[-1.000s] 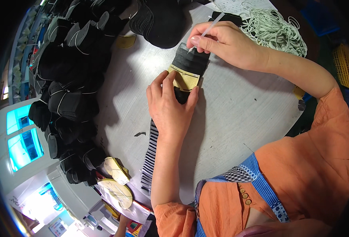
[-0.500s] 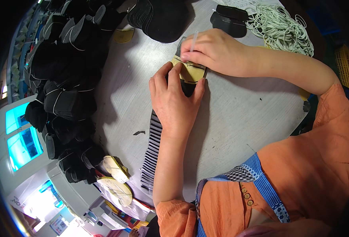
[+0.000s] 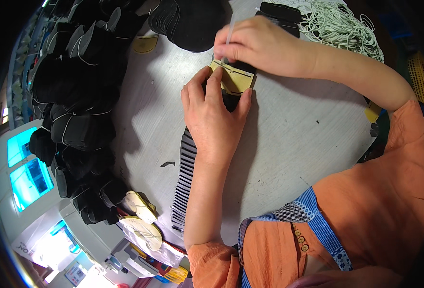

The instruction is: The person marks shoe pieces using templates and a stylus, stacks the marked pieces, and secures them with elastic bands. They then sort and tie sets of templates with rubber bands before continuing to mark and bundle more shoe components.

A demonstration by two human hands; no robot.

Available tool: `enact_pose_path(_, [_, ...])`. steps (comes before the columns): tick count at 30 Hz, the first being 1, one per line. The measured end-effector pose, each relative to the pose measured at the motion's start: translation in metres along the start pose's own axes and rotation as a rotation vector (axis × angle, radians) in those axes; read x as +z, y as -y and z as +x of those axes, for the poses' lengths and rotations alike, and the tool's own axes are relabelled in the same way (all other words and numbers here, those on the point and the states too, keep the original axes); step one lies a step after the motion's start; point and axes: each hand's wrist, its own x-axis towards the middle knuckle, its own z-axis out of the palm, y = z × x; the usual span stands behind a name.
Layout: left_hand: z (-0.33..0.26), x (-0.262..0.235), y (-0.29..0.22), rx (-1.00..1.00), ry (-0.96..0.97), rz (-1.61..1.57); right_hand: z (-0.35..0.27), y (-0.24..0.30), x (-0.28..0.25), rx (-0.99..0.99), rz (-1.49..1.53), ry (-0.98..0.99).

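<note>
My left hand presses a yellow slotted template against the table, its fingers on the left edge and its thumb at the right corner. Under the template lies a black piece, mostly covered. A slim whitish translucent pen is pinched in my right hand. Its lower end meets the template's far left corner, beside one end of the upper slot; the tip is hidden by the fingers. An overlapping row of black strips runs from beneath my left wrist toward me.
Tied bundles of black pieces crowd the left side. Fanned black pieces lie at the far edge, with a small yellow piece beside them. A heap of pale cord sits far right. Cream and yellow patterns lie near left.
My right hand and the pen have shifted away from me, with the pen now at the template's far left corner. More of the template shows. My left hand stays almost in place.
</note>
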Motion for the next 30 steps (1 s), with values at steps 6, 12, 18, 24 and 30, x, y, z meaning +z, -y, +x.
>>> enact_pose_path(6, [0.003,-0.006,0.002,-0.008,0.016,0.011,-0.018,0.019,-0.028,0.199,0.040,0.218])
enact_pose_path(12, [0.011,0.002,0.000,0.007,-0.003,-0.021,0.001,0.007,-0.030,0.266,0.138,0.066])
enact_pose_path(18, [0.013,0.007,-0.003,0.009,-0.006,0.028,-0.005,0.006,-0.016,0.005,-0.092,0.091])
enact_pose_path(24, [0.022,0.003,-0.003,-0.011,0.014,0.024,-0.009,0.008,-0.044,0.198,0.012,0.108])
enact_pose_path(30, [0.029,0.011,-0.011,0.030,0.000,0.031,0.007,-0.011,-0.026,-0.057,-0.096,0.005])
